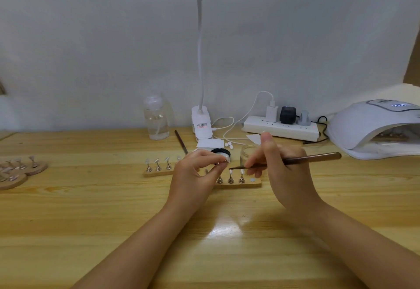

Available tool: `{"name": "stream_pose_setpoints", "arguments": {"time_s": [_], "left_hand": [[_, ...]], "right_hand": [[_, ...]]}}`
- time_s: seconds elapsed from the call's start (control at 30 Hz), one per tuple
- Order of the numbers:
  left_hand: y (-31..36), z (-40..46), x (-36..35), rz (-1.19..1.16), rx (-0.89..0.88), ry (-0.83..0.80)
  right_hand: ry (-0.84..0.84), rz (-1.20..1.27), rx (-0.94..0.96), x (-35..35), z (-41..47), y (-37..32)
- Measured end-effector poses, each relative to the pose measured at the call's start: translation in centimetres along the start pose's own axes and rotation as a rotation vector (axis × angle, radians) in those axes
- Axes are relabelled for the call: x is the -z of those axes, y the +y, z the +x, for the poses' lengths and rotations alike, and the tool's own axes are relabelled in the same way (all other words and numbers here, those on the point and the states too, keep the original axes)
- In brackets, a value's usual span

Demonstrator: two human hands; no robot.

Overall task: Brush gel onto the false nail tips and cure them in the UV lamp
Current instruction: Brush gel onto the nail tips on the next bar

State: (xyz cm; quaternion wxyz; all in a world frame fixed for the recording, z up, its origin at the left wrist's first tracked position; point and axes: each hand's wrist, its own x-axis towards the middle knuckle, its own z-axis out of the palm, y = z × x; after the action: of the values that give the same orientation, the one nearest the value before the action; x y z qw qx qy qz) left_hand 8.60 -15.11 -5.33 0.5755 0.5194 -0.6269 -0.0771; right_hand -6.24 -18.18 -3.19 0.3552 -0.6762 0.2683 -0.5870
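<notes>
Head view: I am noting gel work under way at the wooden table [91,209].
The left hand [195,170] is pinching a small nail stand [223,162]; the right hand [279,161] is gripping the brush [295,159], bristles nearing it; the UV lamp [372,127] is sitting far right, another strip inside.

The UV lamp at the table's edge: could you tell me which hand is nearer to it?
Right. The right hand, holding the brush, is left of the UV lamp; the left hand is farther left.
</notes>
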Motion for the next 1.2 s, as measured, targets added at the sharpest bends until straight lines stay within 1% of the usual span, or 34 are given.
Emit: {"name": "stream_pose_setpoints", "arguments": {"time_s": [0.07, 0.13, 0.2, 0.27, 0.4, 0.5, 0.63, 0.73, 0.8, 0.9, 0.97, 1.1, 1.2], "left_hand": [[0.05, 0.04, 0.05, 0.008, 0.009, -0.005], [0.12, 0.04, 0.06, 0.01, 0.017, -0.009], [0.17, 0.0, 0.1, 0.012, 0.022, -0.011], [0.2, -0.04, 0.15, 0.023, 0.024, -0.007], [0.33, -0.01, 0.21, 0.012, 0.01, 0.029], [0.41, -0.03, 0.24, -0.007, -0.005, 0.038], [0.19, 0.0, 0.12, -0.006, 0.036, 0.039], [0.01, 0.02, 0.05, 0.01, 0.033, 0.041], [-0.09, 0.02, 0.12, 0.02, 0.024, 0.045], [-0.28, 0.05, 0.11, 0.036, 0.012, 0.047], [-0.32, 0.05, 0.11, 0.036, 0.019, 0.047], [-0.25, 0.01, 0.21, 0.048, 0.015, 0.038], [-0.15, 0.03, 0.21, 0.05, 0.025, 0.042]], "right_hand": [[0.021, -0.041, 0.046, 0.0, 0.06, 0.1], [-0.004, -0.076, 0.063, -0.04, 0.05, 0.27], [-0.016, -0.024, 0.009, -0.07, -0.09, 0.16], [0.011, 0.015, -0.028, 0.01, -0.09, 0.12], [0.085, 0.029, -0.046, 0.19, -0.01, 0.16], [0.102, 0.019, -0.031, 0.21, -0.03, 0.17], [0.072, -0.005, 0.033, 0.04, -0.23, 0.29], [0.022, -0.078, 0.126, -0.19, -0.49, 0.34], [-0.008, -0.109, 0.149, -0.32, -0.58, 0.36], [-0.021, -0.042, 0.097, -0.36, -0.68, 0.29], [-0.004, -0.016, 0.097, -0.31, -0.63, 0.33], [0.001, -0.13, 0.142, -0.29, -0.51, 0.57], [-0.017, -0.045, 0.045, -0.4, -0.64, 0.5]]}}
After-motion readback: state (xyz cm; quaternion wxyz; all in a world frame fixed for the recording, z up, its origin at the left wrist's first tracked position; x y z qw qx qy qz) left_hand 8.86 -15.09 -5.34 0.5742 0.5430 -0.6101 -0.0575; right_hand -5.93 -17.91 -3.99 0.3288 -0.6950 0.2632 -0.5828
